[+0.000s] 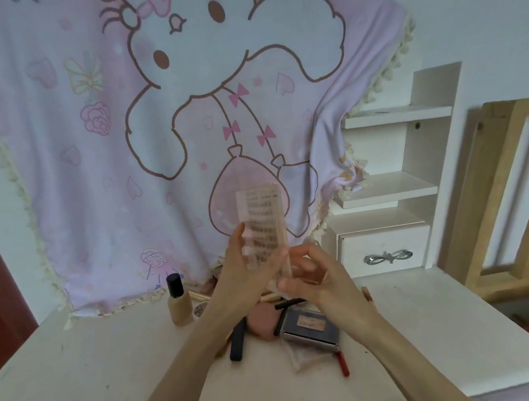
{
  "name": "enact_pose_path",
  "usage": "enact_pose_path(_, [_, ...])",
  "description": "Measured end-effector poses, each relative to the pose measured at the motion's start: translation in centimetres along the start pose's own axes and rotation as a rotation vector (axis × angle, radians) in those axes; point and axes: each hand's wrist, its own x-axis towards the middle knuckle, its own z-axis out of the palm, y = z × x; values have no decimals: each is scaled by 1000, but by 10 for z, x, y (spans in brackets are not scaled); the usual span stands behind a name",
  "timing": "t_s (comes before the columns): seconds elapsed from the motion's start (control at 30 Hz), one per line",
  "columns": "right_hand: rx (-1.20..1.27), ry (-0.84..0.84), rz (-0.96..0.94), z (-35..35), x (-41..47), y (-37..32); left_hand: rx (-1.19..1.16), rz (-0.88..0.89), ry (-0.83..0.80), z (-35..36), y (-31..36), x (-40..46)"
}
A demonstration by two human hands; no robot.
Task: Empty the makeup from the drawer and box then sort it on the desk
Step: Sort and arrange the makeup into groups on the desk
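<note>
Two bare forearms reach forward from the near edge over a pale surface. Near the middle of it lies a small heap of makeup: a red stick nearest, a dark rectangular palette just beyond it, a black tube to the palette's left, and a pink sponge between tube and palette. Farther left a bottle of beige foundation with a black cap stands upright.

Above the heap, the left hand and right hand are raised close together, both gripping a clear case of false lashes. The case is held upright in the air; the left hand's fingers curl round its left side, and the right hand pinches its lower right edge.

At the far right stands a white shelf unit with a closed drawer bearing a silver bow handle. A pink cartoon blanket hangs across the wall behind.
</note>
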Motion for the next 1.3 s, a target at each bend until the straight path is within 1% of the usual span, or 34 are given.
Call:
enact_pose_path(0.13, [38,-118,2,-14,2,-3,10,-2,-68,-6,5,2])
enact_pose_path(0.23, [86,-87,-16,-23,11,-5,53,14,-140,-8,5,3])
enact_pose_path(0.33, [115,-54,-19,-33,27,-10,148,60,-243,-5,10,2])
enact_pose_path(0.53, [243,-203,50,-47,47,-22,301,108,-397,-6,40,12])
enact_pose_path(0.63, [184,-187,42,-59,56,-30,439,157,-458,-9,66,23])
enact_pose_path(0.73, [105,-131,47,-67,66,-36,491,212,-470,-8,90,32])
enact_pose_path(0.87, [-41,-51,7,-73,78,-42,475,267,-449,3,108,43])
enact_pose_path(0.93, [-58,-31,-17,-79,83,-45,479,282,-439,8,113,48])
enact_pose_path(1.1, [-64,-58,-48,-90,84,-60,476,316,-483,19,124,62])
enact_pose_path(1.2, [-50,13,-56,-98,90,-64,490,383,-464,30,131,68])
enact_pose_path(1.3, [-41,56,-87,-106,96,-72,514,453,-406,40,137,74])
